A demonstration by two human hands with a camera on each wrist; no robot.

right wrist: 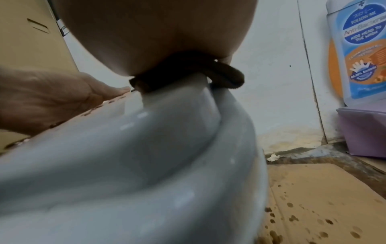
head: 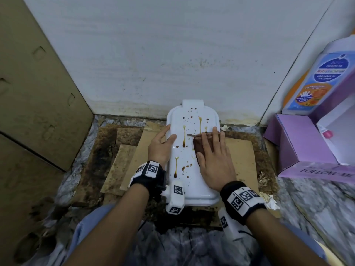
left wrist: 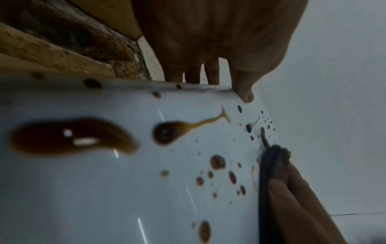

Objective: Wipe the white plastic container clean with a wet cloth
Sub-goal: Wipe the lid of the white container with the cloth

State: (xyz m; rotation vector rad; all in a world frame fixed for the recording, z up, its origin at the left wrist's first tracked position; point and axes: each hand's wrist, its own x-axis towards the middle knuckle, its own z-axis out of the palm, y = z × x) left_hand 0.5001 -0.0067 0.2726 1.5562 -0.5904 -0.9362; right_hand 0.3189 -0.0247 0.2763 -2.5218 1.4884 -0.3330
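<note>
A white plastic container (head: 192,185) lies flat on stained cardboard, its top spotted with brown drips and runs (left wrist: 167,133). My right hand (head: 215,160) lies flat on a folded brown cloth (head: 199,144) and presses it onto the container's right side, fingers straight. In the right wrist view the cloth (right wrist: 225,74) sticks out from under the palm at the container's edge (right wrist: 146,156). My left hand (head: 161,146) rests on the container's left edge, thumb on top and fingers straight along the side. The left wrist view shows the cloth (left wrist: 269,165) at a smeared streak.
A grey-white wall (head: 172,54) stands just behind the container. A big cardboard box (head: 38,93) closes the left side. At the right, a body-wash bottle (head: 318,73) stands on an open purple box (head: 299,143). Stained cardboard sheets (head: 244,156) cover the marbled floor.
</note>
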